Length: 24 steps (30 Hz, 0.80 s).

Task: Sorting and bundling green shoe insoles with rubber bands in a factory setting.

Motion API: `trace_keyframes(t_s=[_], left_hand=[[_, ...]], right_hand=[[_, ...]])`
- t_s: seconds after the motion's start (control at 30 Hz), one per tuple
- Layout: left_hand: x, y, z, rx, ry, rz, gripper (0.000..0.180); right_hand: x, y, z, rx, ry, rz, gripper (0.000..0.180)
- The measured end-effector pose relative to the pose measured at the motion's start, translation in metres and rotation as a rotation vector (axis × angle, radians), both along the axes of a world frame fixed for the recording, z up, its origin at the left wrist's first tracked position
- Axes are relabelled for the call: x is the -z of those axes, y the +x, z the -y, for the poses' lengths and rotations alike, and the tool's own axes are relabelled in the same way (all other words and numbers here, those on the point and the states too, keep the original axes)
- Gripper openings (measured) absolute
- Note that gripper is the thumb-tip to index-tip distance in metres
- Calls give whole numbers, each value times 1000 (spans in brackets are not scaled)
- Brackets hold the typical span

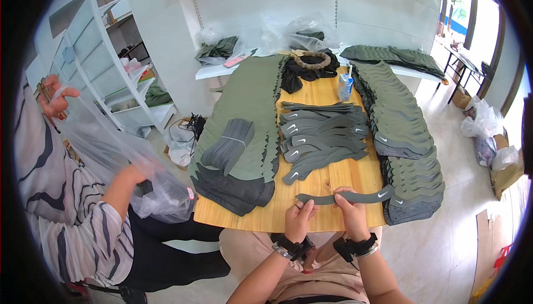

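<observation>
A long, slightly curved dark grey-green fabric strip [369,198] with a white mark near its right end is stretched level over the front of the wooden table [327,221]. My left hand [298,219] pinches its left end between thumb and fingers. Around its middle, my right hand [352,215] grips it, and the marked end extends past that hand to the right. Beyond my hands lies a pile of similar strips [325,132], loosely fanned out, several showing the same white mark.
Overlapping green fabric pieces [244,90] cover the table's left side, with a tied dark bundle [229,144] on top. More layered pieces [397,110] line the right side. A drink carton [345,86] stands behind the pile. At left, another person handles a clear plastic bag [127,154].
</observation>
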<state>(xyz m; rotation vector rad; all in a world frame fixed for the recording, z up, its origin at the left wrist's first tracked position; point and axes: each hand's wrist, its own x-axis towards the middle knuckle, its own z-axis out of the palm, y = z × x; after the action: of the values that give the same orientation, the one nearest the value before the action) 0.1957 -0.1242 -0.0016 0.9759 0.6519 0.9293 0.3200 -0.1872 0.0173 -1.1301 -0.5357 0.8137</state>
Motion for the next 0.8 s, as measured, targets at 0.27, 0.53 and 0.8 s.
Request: trace_keyframes(t_s=[0.27,0.53,0.8], left_hand=[[9,1,-1,26,48,-9,23],[13,-2,-5,109,52,111,18],[13,-1,-5,137,67,113,16]], right_hand=[[-4,5,14,82,-47,-8,10],[-12,-4,6,171,-52,-23,13],[-15,-4,6,155,-81,-36,14]])
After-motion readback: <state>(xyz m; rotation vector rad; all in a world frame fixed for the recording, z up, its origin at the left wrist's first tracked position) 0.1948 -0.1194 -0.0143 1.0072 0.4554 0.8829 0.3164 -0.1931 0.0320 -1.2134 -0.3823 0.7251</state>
